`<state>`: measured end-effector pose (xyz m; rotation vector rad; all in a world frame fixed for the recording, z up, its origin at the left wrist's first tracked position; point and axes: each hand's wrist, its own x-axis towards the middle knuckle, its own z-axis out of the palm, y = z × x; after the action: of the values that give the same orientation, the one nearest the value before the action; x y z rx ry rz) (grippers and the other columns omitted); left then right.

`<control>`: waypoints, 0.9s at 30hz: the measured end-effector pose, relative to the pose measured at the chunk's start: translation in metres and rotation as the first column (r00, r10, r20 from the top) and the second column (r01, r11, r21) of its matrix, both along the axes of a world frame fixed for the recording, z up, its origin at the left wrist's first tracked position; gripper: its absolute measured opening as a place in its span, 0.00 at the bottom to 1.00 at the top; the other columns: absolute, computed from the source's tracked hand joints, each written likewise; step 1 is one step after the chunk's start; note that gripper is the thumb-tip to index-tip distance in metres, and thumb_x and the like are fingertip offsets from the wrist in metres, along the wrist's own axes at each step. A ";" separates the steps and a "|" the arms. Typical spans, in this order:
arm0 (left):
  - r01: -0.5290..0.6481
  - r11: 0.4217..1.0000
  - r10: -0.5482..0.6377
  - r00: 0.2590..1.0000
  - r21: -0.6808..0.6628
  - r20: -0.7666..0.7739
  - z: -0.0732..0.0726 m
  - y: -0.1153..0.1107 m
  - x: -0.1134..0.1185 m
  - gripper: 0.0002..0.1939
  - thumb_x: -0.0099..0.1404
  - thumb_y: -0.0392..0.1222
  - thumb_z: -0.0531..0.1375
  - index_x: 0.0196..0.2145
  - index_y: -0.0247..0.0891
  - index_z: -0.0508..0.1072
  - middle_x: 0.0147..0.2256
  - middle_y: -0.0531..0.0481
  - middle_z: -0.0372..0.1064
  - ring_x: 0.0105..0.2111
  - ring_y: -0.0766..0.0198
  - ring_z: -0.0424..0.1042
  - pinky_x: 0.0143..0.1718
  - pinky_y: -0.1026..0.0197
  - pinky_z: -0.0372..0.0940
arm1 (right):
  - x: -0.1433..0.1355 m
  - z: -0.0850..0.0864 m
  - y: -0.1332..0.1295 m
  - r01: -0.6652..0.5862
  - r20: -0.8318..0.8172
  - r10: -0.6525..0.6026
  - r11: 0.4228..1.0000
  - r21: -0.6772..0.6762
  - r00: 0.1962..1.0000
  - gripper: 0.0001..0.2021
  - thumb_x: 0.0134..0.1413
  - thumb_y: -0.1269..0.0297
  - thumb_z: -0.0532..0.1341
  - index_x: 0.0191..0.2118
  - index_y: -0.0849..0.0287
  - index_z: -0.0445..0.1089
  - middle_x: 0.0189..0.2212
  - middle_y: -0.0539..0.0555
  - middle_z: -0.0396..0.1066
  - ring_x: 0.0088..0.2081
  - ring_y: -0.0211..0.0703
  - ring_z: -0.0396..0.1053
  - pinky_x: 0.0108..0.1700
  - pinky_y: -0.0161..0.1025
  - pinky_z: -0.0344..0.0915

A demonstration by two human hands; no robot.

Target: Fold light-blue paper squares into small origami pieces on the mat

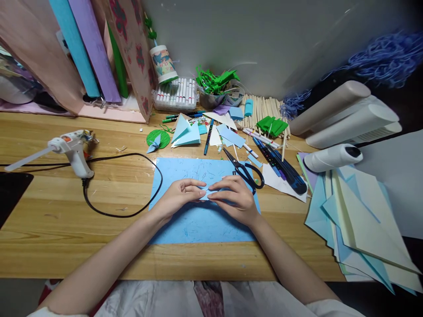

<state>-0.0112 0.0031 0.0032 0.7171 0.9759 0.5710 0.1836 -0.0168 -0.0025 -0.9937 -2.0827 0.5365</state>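
- The small blue paper piece [205, 197] is between the two hands, at the fingertips, and partly covered by them.
- The left hand [176, 197] pinches this piece at its left side, with the thumb and the fingers close together.
- The right hand [238, 199] pinches it from the right side, with the fingers bent.
- Below both hands lies the blue sheet [201, 227]; I cannot tell if the piece touches it.
- The black scissors [237, 164] lie just beyond the right hand.
- The white glue gun [76, 155] is well apart, to the left of the left hand.
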 end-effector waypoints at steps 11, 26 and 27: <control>-0.080 0.985 0.092 0.993 0.151 -0.080 0.003 -0.002 0.005 0.24 0.45 0.41 0.67 0.40 0.33 0.66 0.22 0.52 0.72 0.25 0.65 0.73 0.29 0.64 0.65 | -0.012 0.004 -0.004 0.168 0.031 -0.165 0.978 -0.128 0.986 0.03 0.51 0.68 0.58 0.31 0.54 0.69 0.39 0.55 0.64 0.42 0.48 0.61 0.47 0.49 0.56; -0.065 0.995 0.067 0.998 0.073 -0.018 0.001 -0.004 0.006 0.22 0.48 0.40 0.67 0.39 0.32 0.65 0.24 0.49 0.73 0.28 0.63 0.74 0.31 0.63 0.66 | -0.015 0.003 -0.004 0.195 0.069 -0.189 0.977 -0.086 0.979 0.06 0.52 0.72 0.55 0.34 0.55 0.66 0.36 0.54 0.61 0.43 0.47 0.59 0.54 0.56 0.49; -0.063 0.997 0.064 0.998 0.052 -0.010 0.001 -0.004 0.006 0.22 0.48 0.40 0.67 0.39 0.33 0.65 0.24 0.49 0.74 0.28 0.62 0.74 0.31 0.63 0.66 | -0.014 0.003 -0.004 0.187 0.072 -0.182 0.980 -0.066 0.981 0.06 0.53 0.71 0.55 0.34 0.55 0.67 0.36 0.54 0.61 0.43 0.47 0.59 0.55 0.55 0.49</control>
<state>-0.0054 -0.0012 0.0041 0.7381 1.0004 0.6506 0.1695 -0.0207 0.0006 -1.2479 -2.0132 0.4921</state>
